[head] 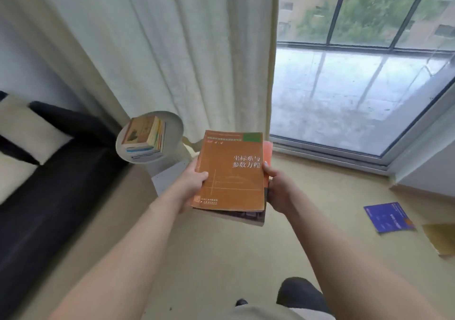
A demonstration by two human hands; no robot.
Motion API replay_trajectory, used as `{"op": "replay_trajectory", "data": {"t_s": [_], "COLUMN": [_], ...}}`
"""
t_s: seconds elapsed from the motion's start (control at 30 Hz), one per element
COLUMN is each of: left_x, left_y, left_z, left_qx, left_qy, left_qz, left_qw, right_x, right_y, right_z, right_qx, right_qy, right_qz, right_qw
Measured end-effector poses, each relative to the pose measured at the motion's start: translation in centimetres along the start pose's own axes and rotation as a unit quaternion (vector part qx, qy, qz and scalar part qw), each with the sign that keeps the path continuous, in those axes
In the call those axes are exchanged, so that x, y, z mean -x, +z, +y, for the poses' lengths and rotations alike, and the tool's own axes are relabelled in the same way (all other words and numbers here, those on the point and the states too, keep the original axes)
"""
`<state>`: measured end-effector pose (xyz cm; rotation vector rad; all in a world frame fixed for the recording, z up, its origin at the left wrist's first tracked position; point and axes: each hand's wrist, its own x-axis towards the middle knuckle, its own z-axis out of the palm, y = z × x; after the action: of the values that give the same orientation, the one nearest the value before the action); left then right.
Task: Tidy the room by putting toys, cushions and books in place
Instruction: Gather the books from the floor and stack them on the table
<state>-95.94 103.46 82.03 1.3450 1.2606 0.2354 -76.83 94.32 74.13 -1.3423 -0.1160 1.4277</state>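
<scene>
I hold a small stack of books (231, 172) in front of me, an orange book with a green corner on top. My left hand (194, 179) grips the stack's left edge, thumb on the cover. My right hand (275, 189) grips its right edge. A round white side table (174, 125) stands to the left of the stack and beyond it, bearing a pile of books (145, 140). A blue book (389, 217) lies on the floor at the right. Light cushions (32, 127) rest on the black sofa (51, 196) at the left.
Pale curtains (172, 49) hang behind the side table. A large floor-level window (357, 86) fills the right. A yellowish flat item (440, 241) lies on the floor at the right edge. My knee (300, 292) shows at the bottom. The beige floor (221, 258) spreads below.
</scene>
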Motion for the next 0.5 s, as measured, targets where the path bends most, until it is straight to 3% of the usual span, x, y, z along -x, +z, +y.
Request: {"op": "replay_trajectory", "data": {"t_s": [0.13,0.3,0.5], "left_x": [-4.2,-12.4,-22.7], "left_y": [-5.9,-11.0,-19.2], "left_z": [-0.7,-1.2,0.7], "left_qx": [0.056,0.028,0.039], "left_qy": [-0.002,-0.022,-0.073], "left_qz": [0.007,0.011,0.128], "left_qw": [0.998,0.999,0.988], "right_x": [-4.9,-13.1,-25.9], "right_y": [5.9,12.6,23.1], "right_z": [-1.5,-3.8,-7.7], "right_qx": [0.018,0.050,0.112], "right_qy": [0.025,0.056,0.056], "right_qz": [-0.020,-0.058,-0.063], "right_qw": [0.999,0.996,0.990]}}
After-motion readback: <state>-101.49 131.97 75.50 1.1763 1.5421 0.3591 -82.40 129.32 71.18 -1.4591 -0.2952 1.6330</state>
